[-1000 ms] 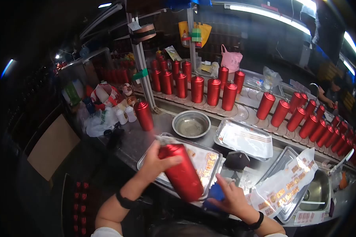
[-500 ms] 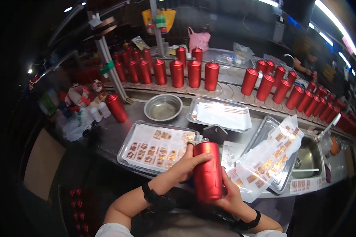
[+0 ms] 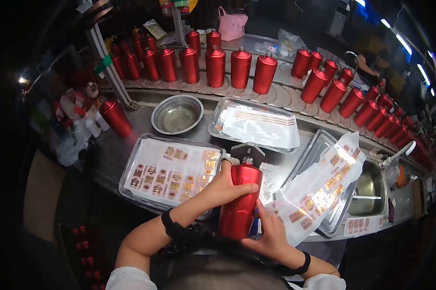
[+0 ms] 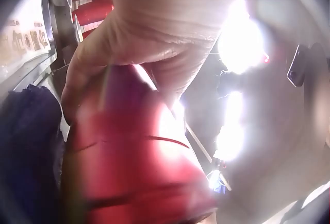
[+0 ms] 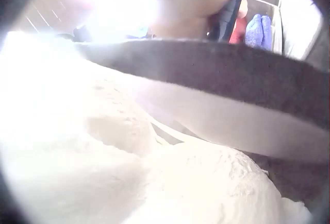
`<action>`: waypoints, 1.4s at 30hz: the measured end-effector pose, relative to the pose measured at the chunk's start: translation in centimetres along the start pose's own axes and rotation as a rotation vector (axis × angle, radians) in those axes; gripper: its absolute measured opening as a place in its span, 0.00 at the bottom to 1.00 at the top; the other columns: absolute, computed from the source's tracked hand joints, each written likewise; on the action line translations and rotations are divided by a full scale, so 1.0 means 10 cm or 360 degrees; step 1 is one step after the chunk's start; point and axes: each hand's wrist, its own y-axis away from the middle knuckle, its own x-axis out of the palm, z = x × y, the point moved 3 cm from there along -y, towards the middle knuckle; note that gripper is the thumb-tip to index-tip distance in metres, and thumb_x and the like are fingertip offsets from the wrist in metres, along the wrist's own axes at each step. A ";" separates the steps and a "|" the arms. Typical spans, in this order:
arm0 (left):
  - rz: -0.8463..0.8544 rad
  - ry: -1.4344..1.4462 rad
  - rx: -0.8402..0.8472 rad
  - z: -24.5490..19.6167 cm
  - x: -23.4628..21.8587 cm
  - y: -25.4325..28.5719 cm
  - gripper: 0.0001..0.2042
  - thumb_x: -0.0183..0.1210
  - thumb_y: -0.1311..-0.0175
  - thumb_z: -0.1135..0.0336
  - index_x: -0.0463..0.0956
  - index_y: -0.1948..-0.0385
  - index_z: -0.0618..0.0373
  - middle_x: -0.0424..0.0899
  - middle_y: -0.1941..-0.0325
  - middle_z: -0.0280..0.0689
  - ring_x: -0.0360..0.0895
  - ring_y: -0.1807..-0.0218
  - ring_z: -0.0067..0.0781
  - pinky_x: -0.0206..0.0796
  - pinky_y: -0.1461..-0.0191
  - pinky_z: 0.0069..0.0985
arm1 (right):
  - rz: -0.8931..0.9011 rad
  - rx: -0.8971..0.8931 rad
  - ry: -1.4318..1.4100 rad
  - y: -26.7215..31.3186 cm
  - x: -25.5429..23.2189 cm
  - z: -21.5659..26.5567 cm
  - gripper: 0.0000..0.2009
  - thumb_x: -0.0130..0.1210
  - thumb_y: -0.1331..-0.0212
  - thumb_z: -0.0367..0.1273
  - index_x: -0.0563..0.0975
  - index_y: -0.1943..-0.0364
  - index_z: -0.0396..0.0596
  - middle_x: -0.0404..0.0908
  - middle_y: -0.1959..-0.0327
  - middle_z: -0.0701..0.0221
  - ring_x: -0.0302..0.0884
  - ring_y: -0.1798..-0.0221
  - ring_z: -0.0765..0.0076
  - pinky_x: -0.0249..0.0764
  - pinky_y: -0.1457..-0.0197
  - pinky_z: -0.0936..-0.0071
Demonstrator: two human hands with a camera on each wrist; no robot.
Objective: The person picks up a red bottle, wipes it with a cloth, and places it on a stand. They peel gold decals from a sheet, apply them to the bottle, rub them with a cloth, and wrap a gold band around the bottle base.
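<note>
The head view looks forward and down from above the near edge of the counter (image 3: 141,121), reaching past its far edge. The left wrist view sits very close, facing the left hand (image 4: 149,28) and a red bottle (image 4: 134,152); both, with the sheet-lined tray (image 4: 36,67) at its left, also show from the head. Overexposed white fabric (image 5: 196,183) crowds the right wrist view, its direction unclear.

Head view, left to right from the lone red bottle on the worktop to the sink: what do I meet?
Lone red bottle, metal bowl, held red bottle, draped sheet with gold markings, sink.
</note>
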 end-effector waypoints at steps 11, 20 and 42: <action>0.0232 0.0916 -0.0176 0.24 0.04 -0.23 0.43 0.71 0.44 0.52 0.52 0.33 0.61 0.70 0.37 0.47 0.72 0.36 0.36 0.68 0.35 0.32 | 0.0222 0.0028 -0.0107 -0.30 -0.08 -0.33 0.55 0.76 0.62 0.42 0.56 0.24 0.53 0.75 0.48 0.57 0.76 0.52 0.50 0.78 0.57 0.59; -0.0022 0.0623 -0.0129 0.20 0.12 -0.15 0.49 0.71 0.45 0.51 0.46 0.29 0.64 0.67 0.35 0.50 0.68 0.34 0.39 0.63 0.32 0.34 | 0.0391 -0.0171 -0.0193 -0.34 -0.10 -0.59 0.52 0.75 0.59 0.43 0.60 0.27 0.46 0.77 0.50 0.57 0.80 0.55 0.53 0.79 0.62 0.62; -0.0478 -0.1502 -0.0292 1.05 -1.66 0.16 0.22 0.51 0.30 0.56 0.70 0.51 0.74 0.75 0.46 0.65 0.72 0.42 0.64 0.63 0.37 0.47 | 0.0567 0.0153 -0.0274 -0.47 -0.33 -0.60 0.42 0.73 0.53 0.37 0.67 0.29 0.51 0.85 0.60 0.66 0.75 0.71 0.69 0.72 0.67 0.72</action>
